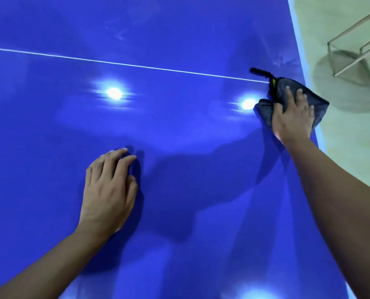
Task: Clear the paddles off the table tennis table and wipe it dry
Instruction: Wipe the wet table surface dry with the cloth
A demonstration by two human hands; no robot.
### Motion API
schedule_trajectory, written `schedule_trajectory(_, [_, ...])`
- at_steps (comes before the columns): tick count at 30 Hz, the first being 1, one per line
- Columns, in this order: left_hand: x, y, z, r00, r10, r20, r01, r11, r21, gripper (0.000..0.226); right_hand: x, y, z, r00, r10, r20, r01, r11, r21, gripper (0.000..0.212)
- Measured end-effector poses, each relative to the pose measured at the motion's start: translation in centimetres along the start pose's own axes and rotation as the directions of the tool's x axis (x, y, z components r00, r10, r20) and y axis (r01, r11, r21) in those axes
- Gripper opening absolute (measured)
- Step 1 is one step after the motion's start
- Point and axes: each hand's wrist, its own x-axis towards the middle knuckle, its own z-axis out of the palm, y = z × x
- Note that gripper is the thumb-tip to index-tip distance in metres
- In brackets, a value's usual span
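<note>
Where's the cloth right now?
Head view: the dark cloth lies near the right edge of the table, pressed under the right hand, where the white line reaches it.

Cloth [317,104] on table [179,126], right edge

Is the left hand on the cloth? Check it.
No, the left hand rests on the table; the right hand presses the cloth.
</note>
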Motion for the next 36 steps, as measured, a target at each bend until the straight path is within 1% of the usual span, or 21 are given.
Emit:
schedule_trajectory(2, [-1.2, -2.3, -0.9, 0.998, -0.066, -0.012, 0.066, 0.998, 0.007, 0.04, -1.4, -1.8, 0.2, 0.999, -0.045, -0.007, 0.045, 0.999, 0.003, 0.067])
schedule_trajectory(4, [-2.8, -4.7, -1.8, 0.993, -0.116, -0.007, 0.116, 0.993, 0.012, 0.041, -3.6, -5.5, 1.2, 0.989, -0.146, -0.005, 0.146, 0.989, -0.005, 0.07])
schedule_trajectory(6, [-4.5, -6.6, -2.6, 0.99, -0.14, -0.013, 0.14, 0.99, 0.017, 0.042, -6.2, -10.6, 2.4, 0.967, -0.256, 0.011, 0.256, 0.967, -0.015, 0.071])
schedule_trajectory(8, [-6.0, -7.9, -3.4, 0.988, -0.15, -0.033, 0.15, 0.989, 0.006, 0.043, -9.0, -16.5, 3.7, 0.928, -0.373, 0.022, 0.373, 0.928, -0.012, 0.071])
schedule_trajectory(12, [-9.6, -10.2, -5.0, 0.988, -0.146, -0.04, 0.147, 0.989, 0.023, 0.046, -16.9, -29.0, 6.8, 0.784, -0.62, 0.032, 0.62, 0.784, 0.012, 0.07])
schedule_trajectory(14, [-11.3, -11.0, -5.6, 0.989, -0.146, -0.029, 0.147, 0.988, 0.039, 0.048, -21.6, -35.3, 8.4, 0.687, -0.724, 0.056, 0.724, 0.689, 0.028, 0.068])
schedule_trajectory(15, [-12.1, -11.2, -5.9, 0.989, -0.143, -0.024, 0.144, 0.988, 0.045, 0.048, -24.0, -38.2, 9.0, 0.625, -0.777, 0.078, 0.777, 0.628, 0.033, 0.067])
schedule_trajectory(16, [-12.8, -11.0, -6.0, 0.992, -0.126, -0.014, 0.127, 0.991, 0.04, 0.048, -25.9, -40.5, 9.5, 0.566, -0.818, 0.105, 0.82, 0.571, 0.03, 0.066])
schedule_trajectory(17, [-13.4, -10.5, -6.0, 0.996, -0.094, 0.0, 0.094, 0.995, 0.024, 0.048, -27.3, -42.0, 9.7, 0.524, -0.842, 0.13, 0.847, 0.531, 0.026, 0.065])
schedule_trajectory(18, [-14.1, -9.8, -5.9, 0.998, -0.055, 0.017, 0.055, 0.998, 0.003, 0.047, -28.3, -43.0, 9.7, 0.501, -0.852, 0.149, 0.86, 0.51, 0.026, 0.064])
schedule_trajectory(20, [-15.0, -8.0, -5.3, 0.999, 0.018, 0.049, -0.017, 1.0, -0.026, 0.044, -28.6, -43.6, 9.3, 0.509, -0.842, 0.176, 0.854, 0.521, 0.021, 0.061])
schedule_trajectory(21, [-15.2, -7.2, -4.9, 0.998, 0.031, 0.056, -0.03, 0.999, -0.024, 0.044, -28.5, -43.4, 9.0, 0.515, -0.836, 0.19, 0.849, 0.528, 0.023, 0.06])
schedule_trajectory(23, [-15.2, -6.3, -4.2, 0.999, -0.004, 0.052, 0.005, 1.0, -0.017, 0.048, -28.2, -42.2, 8.5, 0.533, -0.823, 0.197, 0.834, 0.551, 0.041, 0.059])
schedule_trajectory(26, [-15.2, -5.8, -3.5, 0.997, -0.056, 0.057, 0.056, 0.998, -0.005, 0.05, -27.1, -37.7, 7.9, 0.616, -0.771, 0.162, 0.774, 0.63, 0.061, 0.06])
schedule_trajectory(27, [-15.4, -6.0, -3.4, 0.997, -0.055, 0.057, 0.055, 0.999, 0.002, 0.05, -26.4, -35.3, 7.6, 0.651, -0.746, 0.138, 0.745, 0.663, 0.071, 0.061])
schedule_trajectory(30, [-15.5, -5.7, -3.2, 0.998, -0.036, 0.051, 0.035, 0.999, 0.017, 0.051, -23.0, -25.0, 5.8, 0.773, -0.632, 0.049, 0.626, 0.774, 0.099, 0.063])
schedule_trajectory(34, [-15.6, -5.6, -3.1, 0.995, -0.073, 0.067, 0.071, 0.997, 0.028, 0.054, -19.6, -10.4, 3.1, 0.898, -0.438, 0.032, 0.437, 0.899, 0.045, 0.065])
schedule_trajectory(36, [-15.6, -5.4, -3.0, 0.994, -0.084, 0.069, 0.082, 0.996, 0.028, 0.054, -18.5, -3.7, 1.7, 0.946, -0.325, 0.018, 0.324, 0.946, 0.028, 0.065])
